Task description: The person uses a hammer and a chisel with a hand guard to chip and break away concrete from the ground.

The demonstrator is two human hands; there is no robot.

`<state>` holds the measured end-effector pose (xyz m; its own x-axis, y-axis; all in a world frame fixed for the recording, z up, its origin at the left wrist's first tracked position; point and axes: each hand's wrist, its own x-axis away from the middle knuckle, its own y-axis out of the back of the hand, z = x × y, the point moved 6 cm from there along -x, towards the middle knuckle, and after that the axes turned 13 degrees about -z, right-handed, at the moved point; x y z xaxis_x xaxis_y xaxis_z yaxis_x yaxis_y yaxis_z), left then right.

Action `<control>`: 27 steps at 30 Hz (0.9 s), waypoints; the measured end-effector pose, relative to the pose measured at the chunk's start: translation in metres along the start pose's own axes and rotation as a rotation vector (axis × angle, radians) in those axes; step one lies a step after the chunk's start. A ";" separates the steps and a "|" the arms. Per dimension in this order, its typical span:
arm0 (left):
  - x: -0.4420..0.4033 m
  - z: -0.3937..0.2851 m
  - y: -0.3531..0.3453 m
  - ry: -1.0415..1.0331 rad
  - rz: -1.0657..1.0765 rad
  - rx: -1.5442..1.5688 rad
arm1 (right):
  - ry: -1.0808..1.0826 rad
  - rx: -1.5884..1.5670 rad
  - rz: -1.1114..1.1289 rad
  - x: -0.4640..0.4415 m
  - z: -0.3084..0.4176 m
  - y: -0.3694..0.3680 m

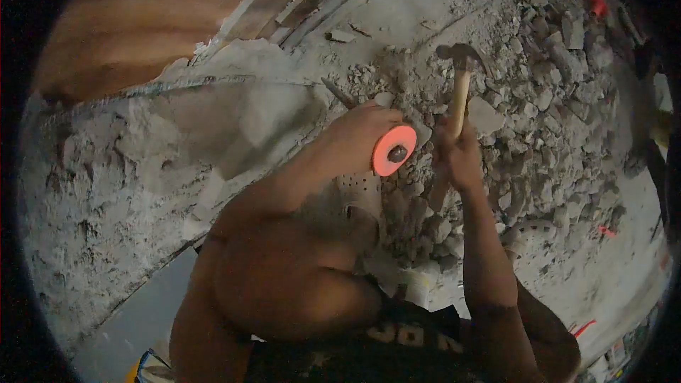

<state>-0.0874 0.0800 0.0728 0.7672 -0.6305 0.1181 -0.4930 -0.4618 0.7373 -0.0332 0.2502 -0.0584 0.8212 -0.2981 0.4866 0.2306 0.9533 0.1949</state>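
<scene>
My left hand (pixel 365 128) is closed around a chisel (pixel 338 92) with a round orange hand guard (pixel 383 152). The chisel's metal struck end shows in the middle of the guard, and its tip points up and left at the foot of the rough wall. In my right hand (pixel 457 150) is a claw hammer (pixel 461 89), gripped by its wooden handle. The hammer's dark head is up and to the right of the chisel, apart from it. Most of the left fingers are hidden behind the guard and the back of the hand.
Broken rubble (pixel 553 120) covers the floor on the right. A chipped grey wall (pixel 92 206) runs along the left, with a brown wooden panel (pixel 156 28) above it. A perforated clog (pixel 360 188) is below my left hand. Red scraps (pixel 598 7) lie among the debris.
</scene>
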 end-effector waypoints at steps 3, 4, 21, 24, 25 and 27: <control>0.009 0.007 -0.020 -0.031 -0.044 -0.069 | -0.135 -0.138 0.059 0.017 -0.016 0.002; 0.017 0.014 -0.033 -0.052 -0.052 -0.066 | -0.189 -0.083 0.037 0.026 -0.023 0.007; 0.078 0.072 -0.005 -0.229 -0.677 -0.198 | 0.426 -0.168 0.119 0.122 0.067 -0.015; 0.074 0.093 0.001 -0.132 -0.443 0.239 | 0.329 -0.092 0.183 0.133 0.078 -0.018; 0.074 0.093 0.003 -0.133 -0.475 0.225 | 0.357 -0.086 0.204 0.138 0.083 -0.021; 0.076 0.111 0.006 0.034 -0.708 0.332 | 0.226 -0.180 0.240 0.147 0.079 -0.023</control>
<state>-0.0769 -0.0399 0.0125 0.9544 -0.0994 -0.2815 0.0252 -0.9127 0.4079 0.0412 0.1809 0.0763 0.9529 -0.0667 0.2958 0.0896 0.9939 -0.0646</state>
